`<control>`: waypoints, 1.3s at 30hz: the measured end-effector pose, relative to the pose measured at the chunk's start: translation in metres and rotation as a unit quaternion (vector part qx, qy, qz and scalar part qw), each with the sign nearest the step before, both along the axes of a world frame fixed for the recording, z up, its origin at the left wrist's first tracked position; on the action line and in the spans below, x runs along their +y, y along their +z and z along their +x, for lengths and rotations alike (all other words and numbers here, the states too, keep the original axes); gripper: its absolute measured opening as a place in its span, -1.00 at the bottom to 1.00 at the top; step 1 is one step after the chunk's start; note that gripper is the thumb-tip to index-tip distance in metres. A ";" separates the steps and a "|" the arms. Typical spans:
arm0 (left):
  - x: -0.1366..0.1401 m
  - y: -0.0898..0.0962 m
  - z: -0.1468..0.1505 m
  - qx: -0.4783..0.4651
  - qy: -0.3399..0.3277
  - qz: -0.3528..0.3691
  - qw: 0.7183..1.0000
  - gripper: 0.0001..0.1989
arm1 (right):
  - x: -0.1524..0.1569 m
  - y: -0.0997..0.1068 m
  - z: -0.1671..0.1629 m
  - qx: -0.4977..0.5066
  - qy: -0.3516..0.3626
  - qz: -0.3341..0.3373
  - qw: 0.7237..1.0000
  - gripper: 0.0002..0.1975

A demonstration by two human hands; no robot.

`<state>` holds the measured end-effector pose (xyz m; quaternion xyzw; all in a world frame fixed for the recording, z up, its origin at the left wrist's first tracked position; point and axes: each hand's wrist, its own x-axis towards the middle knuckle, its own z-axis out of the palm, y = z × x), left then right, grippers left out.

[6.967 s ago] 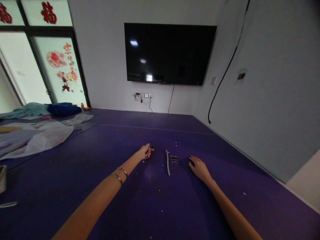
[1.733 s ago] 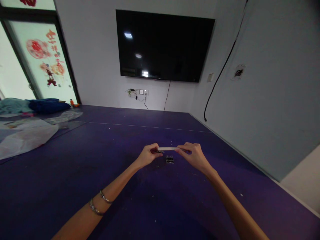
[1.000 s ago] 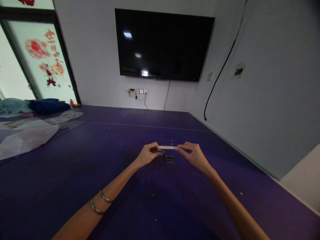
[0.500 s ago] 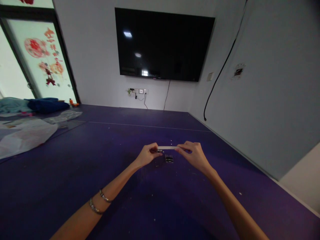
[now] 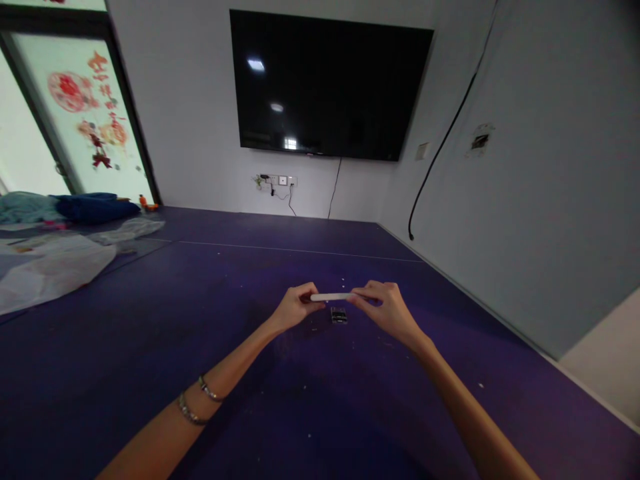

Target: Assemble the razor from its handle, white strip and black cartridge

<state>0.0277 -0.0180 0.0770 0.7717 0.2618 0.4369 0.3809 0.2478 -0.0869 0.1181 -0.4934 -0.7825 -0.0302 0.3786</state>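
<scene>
Between my two hands is a thin white flat object (image 5: pixel 331 297), seen edge-on and held roughly level above the dark purple floor; its exact kind does not show. My left hand (image 5: pixel 296 307) closes thumb and fingers on its left end. At its right end, my right hand (image 5: pixel 381 304) pinches it between thumb and fingers. Just below, on the floor, lies a small dark rectangular piece (image 5: pixel 339 315) with a clear-looking edge, touched by neither hand. Two bracelets (image 5: pixel 193 408) circle my left forearm.
Crumpled translucent plastic sheeting (image 5: pixel 65 267) spreads at the left, with dark blue cloth (image 5: pixel 97 207) behind it. A black cable (image 5: pixel 440 143) hangs along the right wall. Ahead, a large television (image 5: pixel 330 87) is mounted above wall sockets (image 5: pixel 283 181). Small white specks dot the floor.
The white object has tilted slightly and its left end now shows more rounded. A small shiny item visible under it at my left fingers is now out of sight.
</scene>
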 end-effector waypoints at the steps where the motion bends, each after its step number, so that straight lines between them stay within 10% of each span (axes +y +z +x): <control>1: -0.001 0.001 0.000 -0.001 0.004 0.001 1.000 -0.76 | 0.001 -0.001 0.001 0.007 -0.002 -0.002 1.000 -0.69; 39: -0.005 0.004 0.000 0.000 0.001 -0.023 1.000 -0.81 | 0.002 -0.002 0.010 0.060 0.040 -0.042 0.997 -0.66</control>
